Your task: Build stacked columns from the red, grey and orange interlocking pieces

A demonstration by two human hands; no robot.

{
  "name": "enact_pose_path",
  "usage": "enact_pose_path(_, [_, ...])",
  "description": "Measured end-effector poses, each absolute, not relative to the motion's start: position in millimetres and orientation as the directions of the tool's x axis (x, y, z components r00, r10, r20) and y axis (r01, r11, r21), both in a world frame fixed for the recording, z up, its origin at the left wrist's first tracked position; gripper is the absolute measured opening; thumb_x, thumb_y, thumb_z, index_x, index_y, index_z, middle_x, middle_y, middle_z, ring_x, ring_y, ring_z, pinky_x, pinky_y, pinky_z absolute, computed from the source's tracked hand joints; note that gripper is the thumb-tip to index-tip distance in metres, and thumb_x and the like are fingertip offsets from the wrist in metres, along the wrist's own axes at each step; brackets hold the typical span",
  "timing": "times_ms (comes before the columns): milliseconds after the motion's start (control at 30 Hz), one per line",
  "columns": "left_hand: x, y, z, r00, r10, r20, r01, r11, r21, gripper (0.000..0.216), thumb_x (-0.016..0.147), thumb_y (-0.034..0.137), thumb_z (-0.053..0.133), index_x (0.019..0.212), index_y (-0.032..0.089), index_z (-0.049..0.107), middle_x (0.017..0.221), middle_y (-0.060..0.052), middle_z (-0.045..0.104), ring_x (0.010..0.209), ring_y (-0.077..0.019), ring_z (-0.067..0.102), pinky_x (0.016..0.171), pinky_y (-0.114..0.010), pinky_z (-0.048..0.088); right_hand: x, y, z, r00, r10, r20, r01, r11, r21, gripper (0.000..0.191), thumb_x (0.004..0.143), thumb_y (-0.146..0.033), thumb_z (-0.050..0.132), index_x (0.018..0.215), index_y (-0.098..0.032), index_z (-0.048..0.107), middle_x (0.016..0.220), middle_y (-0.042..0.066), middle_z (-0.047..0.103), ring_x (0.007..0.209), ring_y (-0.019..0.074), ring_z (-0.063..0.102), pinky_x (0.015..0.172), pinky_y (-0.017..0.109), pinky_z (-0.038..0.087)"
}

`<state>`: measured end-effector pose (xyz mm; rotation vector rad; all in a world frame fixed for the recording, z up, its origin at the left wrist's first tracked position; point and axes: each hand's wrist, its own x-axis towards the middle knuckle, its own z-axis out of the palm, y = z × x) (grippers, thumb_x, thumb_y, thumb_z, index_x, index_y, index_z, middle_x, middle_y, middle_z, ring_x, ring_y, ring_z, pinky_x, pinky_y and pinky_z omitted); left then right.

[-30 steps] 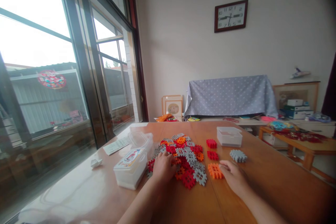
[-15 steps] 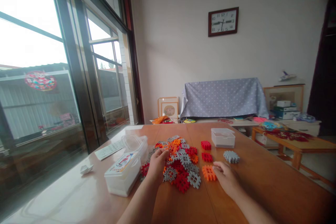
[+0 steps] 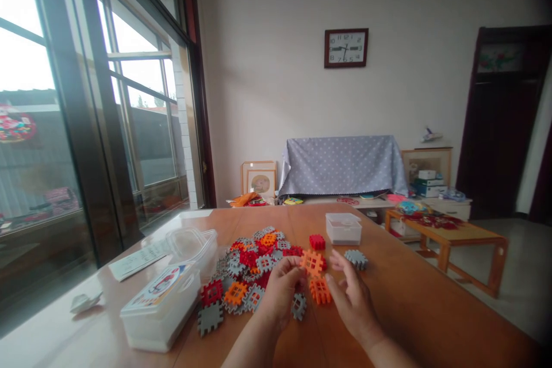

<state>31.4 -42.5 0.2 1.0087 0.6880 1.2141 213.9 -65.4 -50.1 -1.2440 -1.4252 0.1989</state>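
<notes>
Clock positions taken from the held piece, twelve being the far side.

- Orange lattice piece (image 3: 312, 263), one, raised over the table (image 3: 431, 313); pinched in the fingers of the left hand (image 3: 282, 288).
- Right hand (image 3: 354, 302), at four o'clock; fingers parted, gripping nothing visible. Thumb beside the orange stack (image 3: 321, 292); contact cannot be told.
- Said orange stack: six o'clock, just below the piece.
- Red stack (image 3: 317, 242): twelve o'clock.
- Grey stack (image 3: 356, 260): three o'clock, well clear of the pile.
- Mixed pile (image 3: 248, 256) of red, grey and orange pieces, loose: nine o'clock.
- Clear box (image 3: 344, 233), small: one o'clock.
- Labelled box (image 3: 150, 330), translucent: eight o'clock.
- Printed sheet (image 3: 140, 259), pale: nine o'clock, beyond the pile.
</notes>
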Motion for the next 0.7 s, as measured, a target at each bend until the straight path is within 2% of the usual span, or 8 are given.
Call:
enact_pose_path(133, [32.1,-44.6,-3.1,0.308,0.949,0.070,-0.340,0.041,0.940,0.033,0.069,0.032,0.082,0.094,0.014,0.071,0.076,-0.002,0.065,0.061,-0.0083,0.050,0.060,-0.022,0.036,207.1,-72.6,-45.6,0.194,0.822,0.536,0.356,0.450,-0.819,0.044,0.097,-0.047,0.051,0.136,-0.025,0.058,0.128,0.011,0.068,0.116,0.0266,0.066,0.098,0.038,0.054])
enact_pose_path(233, [33.4,-45.7,-3.8,0.358,0.931,0.068,-0.320,0.054,0.946,0.037,0.072,0.038,0.084,0.097,0.013,0.070,0.083,-0.004,0.068,0.066,-0.0093,0.054,0.063,-0.022,0.039,202.2,-73.6,-43.1,0.155,0.852,0.501,0.236,0.460,-0.856,0.044,0.095,-0.048,0.057,0.131,-0.024,0.061,0.127,0.012,0.069,0.115,0.0274,0.066,0.100,0.039,0.053])
enact_pose_path(300, [36.2,-47.0,-4.2,0.348,0.934,0.078,-0.348,0.051,0.936,0.043,0.071,0.041,0.085,0.101,0.015,0.068,0.083,-0.003,0.067,0.067,-0.0101,0.056,0.065,-0.023,0.040,199.5,-73.1,-40.5,0.160,0.871,0.464,0.148,0.443,-0.884,0.048,0.093,-0.049,0.060,0.132,-0.022,0.059,0.121,0.012,0.071,0.104,0.0268,0.070,0.092,0.039,0.057])
enact_pose_path(367, [40.1,-48.9,-4.7,0.356,0.930,0.091,-0.382,0.056,0.923,0.048,0.070,0.044,0.087,0.103,0.017,0.064,0.085,-0.002,0.066,0.070,-0.0115,0.059,0.067,-0.024,0.043,197.1,-73.4,-36.7,0.194,0.889,0.415,0.052,0.413,-0.909,0.049,0.091,-0.051,0.063,0.131,-0.022,0.057,0.113,0.012,0.073,0.089,0.0249,0.071,0.077,0.037,0.059])
enact_pose_path(467, [45.6,-51.6,-5.1,0.406,0.907,0.109,-0.402,0.070,0.913,0.047,0.070,0.046,0.087,0.097,0.018,0.061,0.085,-0.003,0.066,0.071,-0.0132,0.062,0.069,-0.026,0.045,193.6,-76.2,-31.4,0.244,0.896,0.372,-0.043,0.393,-0.919,0.047,0.088,-0.053,0.067,0.123,-0.023,0.055,0.109,0.011,0.073,0.079,0.0231,0.070,0.065,0.034,0.058])
enact_pose_path(600, [44.7,-49.7,-4.3,0.323,0.939,0.121,-0.431,0.032,0.902,0.041,0.071,0.041,0.086,0.093,0.018,0.061,0.079,-0.001,0.064,0.066,-0.0104,0.057,0.065,-0.023,0.043,192.9,-81.6,-31.7,0.176,0.893,0.414,0.023,0.417,-0.909,0.034,0.091,-0.051,0.064,0.109,-0.023,0.059,0.094,0.007,0.071,0.076,0.0209,0.067,0.066,0.032,0.056])
enact_pose_path(700, [37.8,-44.2,-4.7,0.253,0.962,0.106,-0.440,0.017,0.898,0.036,0.072,0.036,0.085,0.093,0.019,0.061,0.076,0.002,0.061,0.063,-0.0082,0.052,0.061,-0.021,0.040,196.9,-84.1,-36.0,0.137,0.883,0.449,0.137,0.432,-0.892,0.034,0.094,-0.048,0.061,0.115,-0.022,0.061,0.097,0.006,0.069,0.082,0.0206,0.066,0.074,0.032,0.056])
